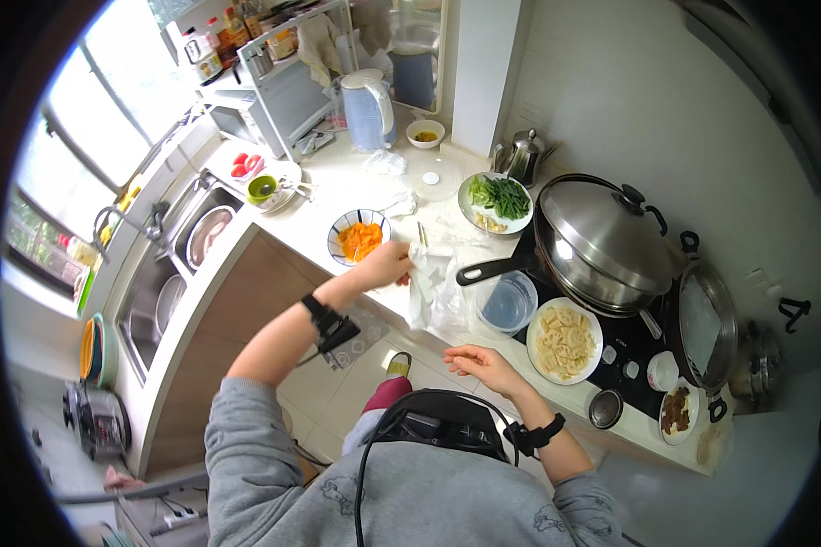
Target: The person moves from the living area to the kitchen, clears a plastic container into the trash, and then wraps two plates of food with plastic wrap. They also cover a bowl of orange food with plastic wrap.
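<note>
At the counter's front edge, my left hand (385,265) pinches the upper left corner of a thin white plastic bag (427,290), which hangs over the edge. My right hand (482,366) is held in front of the counter, below and to the right of the bag, with nothing in it. A patterned bowl of orange pieces (360,237) stands just beyond my left hand. Right of the bag is a clear round plastic container (510,301), and beside it a white plate of sliced lotus root (564,340). The black handle of a pan (496,269) reaches out over the container.
A large lidded steel wok (602,239) sits on the black cooktop, with a second pan (708,328) to its right. A plate of chopped greens (496,202) stands behind the pan handle. At left are a sink (140,321) and a green cup (262,188); farther back, an electric kettle (365,113).
</note>
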The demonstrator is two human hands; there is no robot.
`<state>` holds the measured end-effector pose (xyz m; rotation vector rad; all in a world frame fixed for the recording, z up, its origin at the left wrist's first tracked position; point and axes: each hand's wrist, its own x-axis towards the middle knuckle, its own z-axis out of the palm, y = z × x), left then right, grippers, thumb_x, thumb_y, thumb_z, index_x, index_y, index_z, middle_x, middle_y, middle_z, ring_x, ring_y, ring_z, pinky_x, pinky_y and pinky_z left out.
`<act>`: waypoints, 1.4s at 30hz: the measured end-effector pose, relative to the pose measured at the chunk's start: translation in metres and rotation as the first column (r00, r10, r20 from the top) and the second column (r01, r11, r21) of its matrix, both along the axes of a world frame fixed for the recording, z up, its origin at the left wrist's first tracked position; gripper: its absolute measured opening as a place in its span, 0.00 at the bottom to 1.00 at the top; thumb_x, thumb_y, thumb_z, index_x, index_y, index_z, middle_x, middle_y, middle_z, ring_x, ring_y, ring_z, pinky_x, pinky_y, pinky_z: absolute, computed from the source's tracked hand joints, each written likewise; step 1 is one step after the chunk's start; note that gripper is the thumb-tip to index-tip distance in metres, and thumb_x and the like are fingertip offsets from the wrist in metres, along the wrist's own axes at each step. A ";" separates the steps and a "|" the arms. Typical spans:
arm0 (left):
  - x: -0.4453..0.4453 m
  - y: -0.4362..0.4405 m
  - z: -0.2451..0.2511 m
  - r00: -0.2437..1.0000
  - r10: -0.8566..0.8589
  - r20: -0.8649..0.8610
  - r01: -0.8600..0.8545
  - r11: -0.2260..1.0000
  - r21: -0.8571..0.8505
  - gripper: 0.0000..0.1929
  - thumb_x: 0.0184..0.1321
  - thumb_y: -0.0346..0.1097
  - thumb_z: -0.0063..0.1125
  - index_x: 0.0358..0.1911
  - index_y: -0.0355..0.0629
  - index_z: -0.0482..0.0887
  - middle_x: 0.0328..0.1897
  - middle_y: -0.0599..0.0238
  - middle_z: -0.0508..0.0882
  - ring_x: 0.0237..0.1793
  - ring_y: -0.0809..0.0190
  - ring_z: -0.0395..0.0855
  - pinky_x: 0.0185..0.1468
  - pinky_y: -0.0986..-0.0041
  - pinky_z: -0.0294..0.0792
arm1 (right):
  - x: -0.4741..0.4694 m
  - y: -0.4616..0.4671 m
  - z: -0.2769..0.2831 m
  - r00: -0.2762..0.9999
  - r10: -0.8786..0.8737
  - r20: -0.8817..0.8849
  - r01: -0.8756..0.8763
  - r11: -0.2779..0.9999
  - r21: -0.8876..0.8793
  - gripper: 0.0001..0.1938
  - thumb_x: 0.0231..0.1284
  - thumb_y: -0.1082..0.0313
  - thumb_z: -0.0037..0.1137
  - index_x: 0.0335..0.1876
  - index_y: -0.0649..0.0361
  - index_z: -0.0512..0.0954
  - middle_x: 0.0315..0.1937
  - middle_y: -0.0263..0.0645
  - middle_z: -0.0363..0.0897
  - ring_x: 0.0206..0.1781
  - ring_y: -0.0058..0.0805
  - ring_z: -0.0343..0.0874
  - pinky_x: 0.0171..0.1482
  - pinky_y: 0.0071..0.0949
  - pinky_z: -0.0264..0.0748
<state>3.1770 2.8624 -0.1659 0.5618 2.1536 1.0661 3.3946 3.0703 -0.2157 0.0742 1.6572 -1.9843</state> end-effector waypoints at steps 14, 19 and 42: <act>-0.321 0.051 -0.099 0.507 -0.742 -0.439 0.419 0.657 -0.626 0.09 0.51 0.33 0.51 0.27 0.39 0.85 0.34 0.52 0.84 0.38 0.48 0.83 0.40 0.64 0.75 | 0.077 -0.022 0.045 0.598 -0.788 0.148 0.644 0.581 0.497 0.14 0.65 0.64 0.50 0.52 0.62 0.74 0.43 0.38 0.79 0.42 0.24 0.78 0.44 0.21 0.74; -0.308 0.061 -0.134 0.233 -0.852 -0.468 0.514 0.517 -0.685 0.11 0.54 0.36 0.48 0.25 0.41 0.84 0.30 0.54 0.84 0.34 0.48 0.83 0.38 0.62 0.75 | 0.108 -0.023 0.069 0.402 -0.912 0.081 0.754 0.380 0.536 0.14 0.64 0.65 0.51 0.52 0.61 0.74 0.42 0.37 0.80 0.40 0.22 0.78 0.41 0.20 0.74; -0.109 0.003 0.148 -0.289 -0.247 -0.925 0.628 0.680 -0.378 0.08 0.39 0.28 0.56 0.25 0.42 0.72 0.22 0.67 0.67 0.25 0.65 0.72 0.24 0.76 0.69 | 0.144 0.028 0.058 0.515 -0.857 0.016 0.768 0.469 0.436 0.15 0.65 0.61 0.50 0.51 0.62 0.74 0.42 0.38 0.80 0.41 0.23 0.79 0.43 0.20 0.74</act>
